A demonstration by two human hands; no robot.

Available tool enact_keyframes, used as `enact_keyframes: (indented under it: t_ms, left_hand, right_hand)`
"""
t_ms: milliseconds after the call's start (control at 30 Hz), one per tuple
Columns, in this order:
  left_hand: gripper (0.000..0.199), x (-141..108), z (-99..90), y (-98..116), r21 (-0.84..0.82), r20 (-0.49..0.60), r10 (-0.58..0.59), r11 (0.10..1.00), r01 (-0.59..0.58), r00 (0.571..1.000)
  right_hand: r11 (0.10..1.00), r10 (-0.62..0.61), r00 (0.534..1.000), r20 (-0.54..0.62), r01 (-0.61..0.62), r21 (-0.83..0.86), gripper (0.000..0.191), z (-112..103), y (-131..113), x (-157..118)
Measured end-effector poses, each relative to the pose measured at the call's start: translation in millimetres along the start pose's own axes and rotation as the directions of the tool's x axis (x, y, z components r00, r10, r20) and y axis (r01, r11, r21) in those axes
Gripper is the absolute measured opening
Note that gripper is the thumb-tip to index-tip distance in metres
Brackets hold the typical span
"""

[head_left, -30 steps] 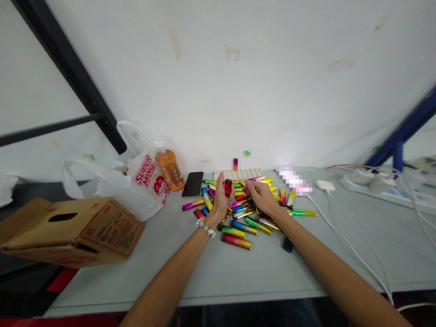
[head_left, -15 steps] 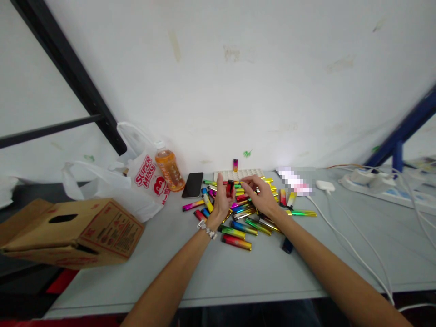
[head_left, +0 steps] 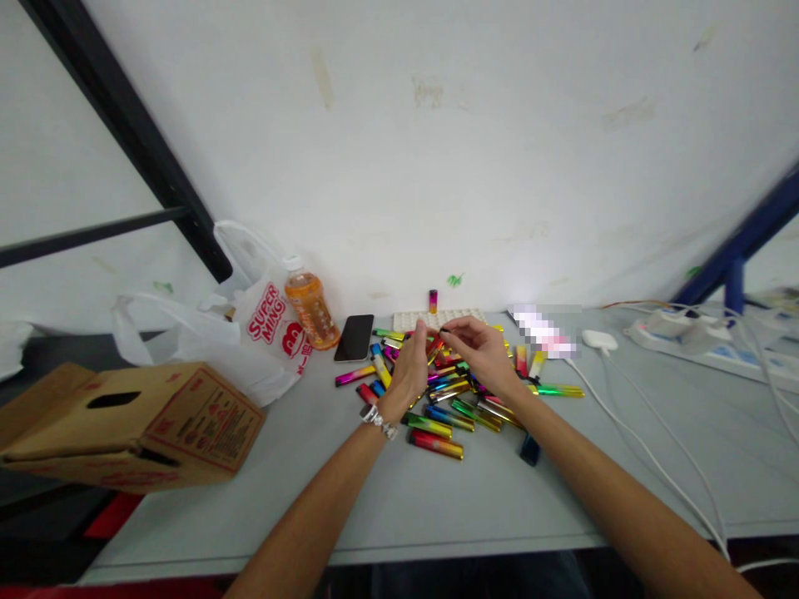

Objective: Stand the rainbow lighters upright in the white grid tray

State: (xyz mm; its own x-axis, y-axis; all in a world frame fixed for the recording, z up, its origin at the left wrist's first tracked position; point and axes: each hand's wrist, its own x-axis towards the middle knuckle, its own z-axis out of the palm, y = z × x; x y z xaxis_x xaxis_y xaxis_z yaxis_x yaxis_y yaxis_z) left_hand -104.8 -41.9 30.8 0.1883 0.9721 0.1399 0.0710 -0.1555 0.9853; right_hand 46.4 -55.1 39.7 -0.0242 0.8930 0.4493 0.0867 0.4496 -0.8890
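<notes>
Closing in, the right hand (head_left: pixel 480 353) meets the left hand (head_left: pixel 412 370); both sets of fingers pinch the red lighter (head_left: pixel 433 349) above the lighter pile (head_left: pixel 449 399), mid-bench (head_left: pixel 437 499).

Lighters (head_left: pixel 446 408) lie heaped mid-table, phone (head_left: pixel 354 337) and bottle (head_left: pixel 310 304) behind-left, cardboard box (head_left: pixel 134 424) far left.

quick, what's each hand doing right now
Left hand: closed on a red lighter.
Right hand: fingertips pinched at the lighter's top end, over the pile of lighters.
</notes>
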Motion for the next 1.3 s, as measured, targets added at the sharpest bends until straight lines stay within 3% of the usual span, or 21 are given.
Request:
enact_keyframes:
  t_ms: [33,100,133,200,267,333,433,633,800,967,1167,1300]
  left_hand:
    - [0.050,1.2,-5.5,2.7,0.265,-0.099,0.154,0.957,-0.123,0.983]
    - [0.034,4.7,-17.9,6.3,0.660,-0.112,0.363,0.723,-0.203,0.925]
    - [0.030,6.6,-24.1,6.6,0.767,-0.079,0.402,0.610,-0.202,0.912]
    - [0.025,9.6,-34.4,4.4,0.854,0.115,0.377,0.435,-0.285,0.919]
    - [0.022,10.9,-39.9,-0.3,0.855,0.275,0.314,0.353,-0.380,0.909]
    - [0.020,10.9,-40.6,-5.2,0.839,0.364,0.259,0.325,-0.436,0.895]
    - [0.019,10.2,-37.4,-9.4,0.835,0.412,0.204,0.304,-0.458,0.888]
    - [0.021,11.7,-33.6,-6.7,0.844,0.413,0.170,0.296,-0.446,0.895]
    - [0.018,15.9,-31.0,-6.2,0.856,0.384,0.144,0.315,-0.410,0.912]
    - [0.019,19.8,-27.8,-9.3,0.876,0.349,0.121,0.312,-0.369,0.930]
    - [0.020,22.5,-25.0,-12.7,0.902,0.357,0.117,0.214,-0.374,0.927]
    - [0.019,24.1,-30.4,-13.0,0.874,0.383,0.168,0.252,-0.415,0.909]
  right_hand:
    - [1.000,-0.005,1.000,-0.022,0.005,0.006,0.032,-3.0,-0.6,3.9]
    - [1.000,-0.015,0.998,-0.056,0.014,-0.018,0.034,-10.4,0.2,15.5]
    - [0.998,-0.028,0.997,-0.069,0.024,-0.056,0.034,-14.4,2.1,23.2]
    - [0.983,-0.067,0.995,-0.080,0.052,-0.179,0.031,-21.8,9.2,41.5]
    - [0.952,-0.106,0.993,-0.060,0.084,-0.296,0.026,-27.0,19.6,62.0]
    - [0.914,-0.146,0.989,-0.017,0.129,-0.385,0.020,-29.3,31.3,81.7]
    - [0.853,-0.188,0.980,0.061,0.194,-0.485,0.013,-28.6,47.9,105.6]
    - [0.743,-0.191,0.956,0.221,0.288,-0.604,0.014,-25.2,75.1,132.0]
    - [0.732,-0.152,0.946,0.286,0.303,-0.611,0.015,-25.9,85.4,142.7]
    - [0.657,-0.185,0.928,0.324,0.363,-0.661,0.016,-25.8,84.1,143.8]
    - [0.532,-0.129,0.936,0.327,0.344,-0.774,0.030,-27.1,75.9,127.7]
    - [0.576,-0.168,0.957,0.237,0.291,-0.764,0.042,-28.1,62.8,111.1]
